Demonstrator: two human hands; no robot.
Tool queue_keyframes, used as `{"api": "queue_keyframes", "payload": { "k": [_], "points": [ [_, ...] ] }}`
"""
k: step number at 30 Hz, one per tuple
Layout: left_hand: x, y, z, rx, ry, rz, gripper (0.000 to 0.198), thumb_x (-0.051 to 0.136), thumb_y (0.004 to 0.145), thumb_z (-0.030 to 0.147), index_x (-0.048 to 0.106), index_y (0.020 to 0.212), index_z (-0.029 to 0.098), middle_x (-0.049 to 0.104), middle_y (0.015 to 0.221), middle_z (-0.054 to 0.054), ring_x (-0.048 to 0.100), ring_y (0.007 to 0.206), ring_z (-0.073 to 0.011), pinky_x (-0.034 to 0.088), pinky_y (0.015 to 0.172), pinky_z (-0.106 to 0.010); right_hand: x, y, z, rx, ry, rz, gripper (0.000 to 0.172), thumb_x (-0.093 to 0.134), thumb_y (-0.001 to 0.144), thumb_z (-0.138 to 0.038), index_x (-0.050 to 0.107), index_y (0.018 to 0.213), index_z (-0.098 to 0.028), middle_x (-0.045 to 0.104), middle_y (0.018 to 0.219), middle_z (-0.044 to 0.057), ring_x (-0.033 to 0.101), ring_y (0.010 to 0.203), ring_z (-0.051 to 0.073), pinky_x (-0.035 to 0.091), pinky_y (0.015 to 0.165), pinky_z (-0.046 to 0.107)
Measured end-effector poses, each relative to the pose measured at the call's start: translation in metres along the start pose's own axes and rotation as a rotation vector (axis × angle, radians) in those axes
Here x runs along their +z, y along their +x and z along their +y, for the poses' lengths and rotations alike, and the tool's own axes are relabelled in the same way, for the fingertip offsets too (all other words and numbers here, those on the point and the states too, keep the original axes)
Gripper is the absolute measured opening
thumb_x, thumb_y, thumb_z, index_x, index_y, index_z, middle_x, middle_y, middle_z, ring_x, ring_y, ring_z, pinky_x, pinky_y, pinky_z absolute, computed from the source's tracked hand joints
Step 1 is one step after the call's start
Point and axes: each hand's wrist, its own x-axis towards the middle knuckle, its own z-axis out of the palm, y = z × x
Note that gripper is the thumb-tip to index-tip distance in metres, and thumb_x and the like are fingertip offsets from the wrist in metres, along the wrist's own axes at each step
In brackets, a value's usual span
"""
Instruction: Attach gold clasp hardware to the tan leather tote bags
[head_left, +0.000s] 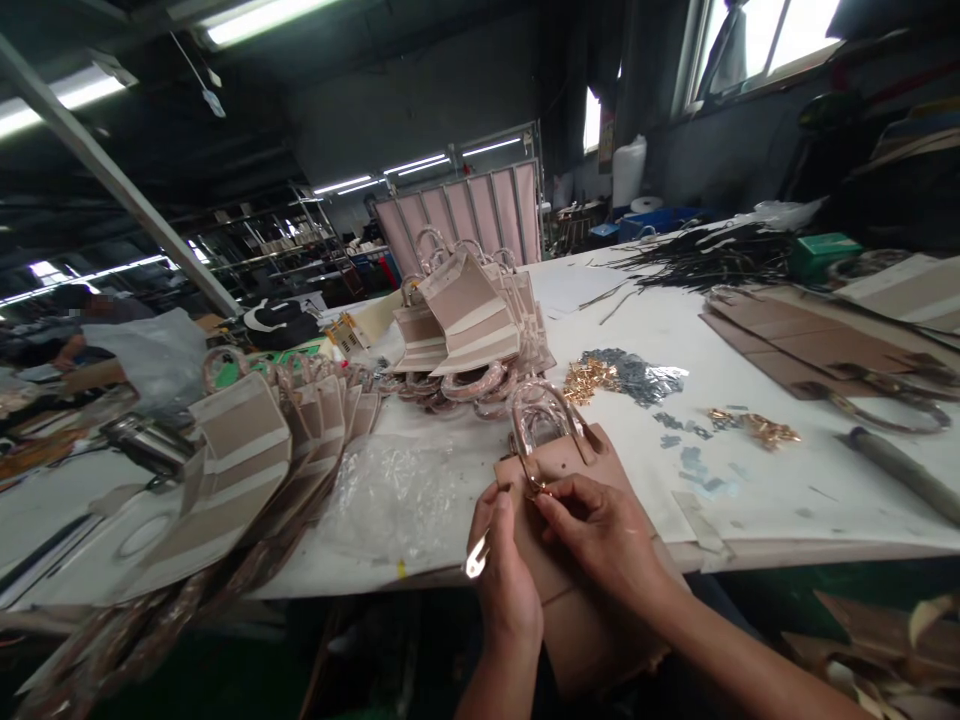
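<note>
A tan handbag panel with a plastic-wrapped handle leans at the table's front edge. My left hand is closed on its left edge, thumb in front. A shiny, forked metal piece sticks out from that same hand. My right hand pinches at the handle's lower end, where a small gold-coloured metal fitting glints between the fingertips. The fitting is mostly covered by the fingers. To the right of the handle lie a pile of gold-coloured fittings and flat silver metal plates.
Stacked bag panels with wrapped handles stand at left and centre back. Clear plastic film lies left of my hands. On the right are brown panels, black strips, a green box and a grey rod.
</note>
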Motion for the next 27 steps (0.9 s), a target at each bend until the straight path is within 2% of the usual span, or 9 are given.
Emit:
{"api": "queue_keyframes", "payload": {
  "k": [5, 10, 13, 16, 18, 22, 27],
  "points": [
    [0.005, -0.014, 0.009, 0.047, 0.116, -0.033, 0.046, 0.065, 0.096, 0.062, 0.074, 0.113, 0.021, 0.078, 0.115, -0.008, 0.072, 0.109, -0.0239, 0.059, 0.089, -0.029, -0.003, -0.002, -0.009, -0.086, -0.031, 0.057, 0.026, 0.065, 0.097, -0.043, 0.077, 0.089, -0.022, 0.073, 0.072, 0.000, 0.068, 0.063, 0.017, 0.050, 0.061, 0.027],
    [0.011, -0.022, 0.016, 0.087, 0.186, -0.033, 0.051, 0.068, 0.093, 0.066, 0.075, 0.113, 0.020, 0.079, 0.114, -0.011, 0.074, 0.107, -0.0273, 0.062, 0.090, -0.033, -0.007, -0.006, -0.015, -0.155, -0.079, 0.089, 0.021, 0.064, 0.098, -0.038, 0.076, 0.089, -0.024, 0.077, 0.085, 0.001, 0.071, 0.074, 0.019, 0.053, 0.069, 0.029],
    [0.011, -0.021, 0.015, 0.096, 0.174, -0.035, 0.051, 0.068, 0.093, 0.065, 0.076, 0.113, 0.020, 0.079, 0.114, -0.011, 0.075, 0.108, -0.0288, 0.062, 0.091, -0.035, -0.009, -0.006, -0.016, -0.191, -0.076, 0.093, 0.017, 0.065, 0.099, -0.037, 0.074, 0.104, -0.024, 0.076, 0.090, 0.003, 0.072, 0.078, 0.021, 0.055, 0.069, 0.030],
    [0.011, -0.019, 0.014, 0.108, 0.176, -0.072, 0.047, 0.066, 0.095, 0.062, 0.077, 0.113, 0.020, 0.079, 0.118, -0.011, 0.074, 0.111, -0.0292, 0.062, 0.093, -0.035, -0.013, -0.004, -0.017, -0.298, -0.117, 0.086, 0.019, 0.062, 0.101, -0.032, 0.071, 0.116, -0.025, 0.077, 0.102, 0.004, 0.072, 0.085, 0.022, 0.058, 0.076, 0.031],
    [0.011, -0.018, 0.013, 0.118, 0.188, -0.069, 0.046, 0.065, 0.096, 0.061, 0.077, 0.113, 0.020, 0.079, 0.119, -0.011, 0.073, 0.112, -0.0292, 0.062, 0.094, -0.035, -0.016, 0.000, -0.020, -0.332, -0.166, 0.049, 0.015, 0.059, 0.102, -0.030, 0.071, 0.110, -0.025, 0.076, 0.100, 0.004, 0.071, 0.084, 0.021, 0.057, 0.076, 0.031],
    [0.013, -0.018, 0.013, 0.126, 0.218, 0.008, 0.045, 0.068, 0.095, 0.060, 0.078, 0.110, 0.020, 0.080, 0.113, -0.010, 0.075, 0.106, -0.0275, 0.062, 0.089, -0.033, -0.021, 0.006, -0.025, -0.327, -0.183, -0.052, 0.009, 0.060, 0.099, -0.027, 0.069, 0.100, -0.024, 0.070, 0.083, 0.000, 0.065, 0.071, 0.018, 0.051, 0.067, 0.029],
    [0.018, -0.015, 0.012, 0.121, 0.240, 0.023, 0.042, 0.068, 0.095, 0.058, 0.077, 0.110, 0.020, 0.080, 0.108, -0.010, 0.075, 0.099, -0.0256, 0.062, 0.084, -0.030, -0.026, 0.006, -0.026, -0.324, -0.208, -0.078, 0.009, 0.060, 0.099, -0.025, 0.069, 0.101, -0.025, 0.070, 0.085, -0.001, 0.064, 0.073, 0.018, 0.050, 0.067, 0.028]
  ]
}}
